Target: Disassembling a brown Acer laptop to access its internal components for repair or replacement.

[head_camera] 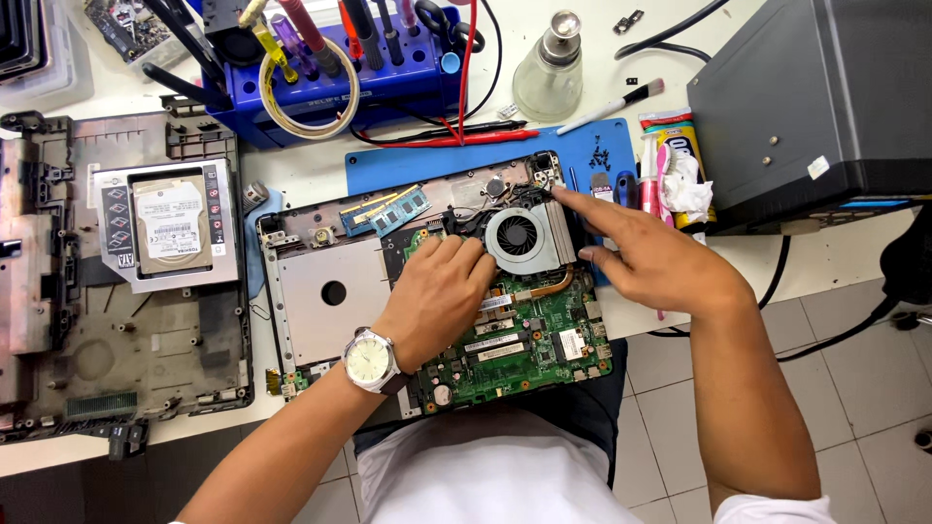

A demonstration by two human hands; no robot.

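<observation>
laptop stripped to the green circuit board (529, 340) in its grey metal frame (320, 291), round grey cooling fan (517, 234) not yet off: left hand (439, 296) flat beside it holding nothing, right hand (646, 254) index pointing at its top corner.

An opened laptop base (301, 301) lies on the tabletop (311, 170), its green circuit board (529, 344) bared. The left hand (437, 296) rests fingers-down on the board just left of the round cooling fan (517, 235). The right hand (650, 257) points its forefinger at the fan's far right corner.
</observation>
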